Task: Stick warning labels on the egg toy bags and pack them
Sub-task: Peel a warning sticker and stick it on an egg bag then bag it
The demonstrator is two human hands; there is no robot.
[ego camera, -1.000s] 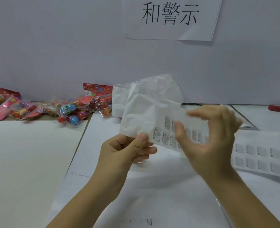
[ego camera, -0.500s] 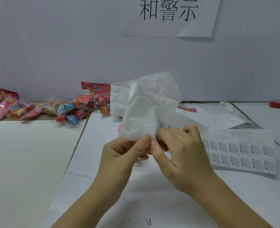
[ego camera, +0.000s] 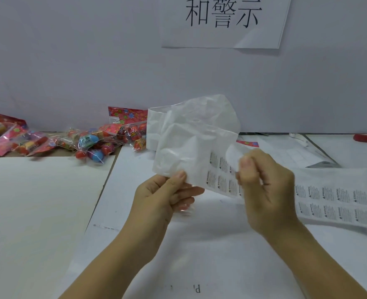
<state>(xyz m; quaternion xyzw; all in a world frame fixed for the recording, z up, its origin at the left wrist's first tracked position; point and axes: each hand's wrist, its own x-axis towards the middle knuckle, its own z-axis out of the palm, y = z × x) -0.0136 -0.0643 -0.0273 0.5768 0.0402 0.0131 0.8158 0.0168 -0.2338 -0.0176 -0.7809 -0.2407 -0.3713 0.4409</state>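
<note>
Bags lie heaped well to the left of my left grip, back by the wall, and none is in hand. My left grip pinches the crumpled bare end of the sheet under its thumb and holds it up off the desk.

Half a second ago my right grip was down against that thumb, picking at the sheet. Now it has come up and to the right, thumb and forefinger closed on a label that curls away from the backing. I judge the label nearly free, so sticking can start once a bag is fetched.

Both grips are busy and the bags are well apart from them, so I would have to let go of the sheet first. The limp label may also fold on itself.

Beyond my right grip more printed labels run on over the desk. They are likely the same sheet, though the hand hides the join. Behind the sheet is more crumpled white paper. A red thing lies far to the right, and a beige board lies left of my left grip.
</note>
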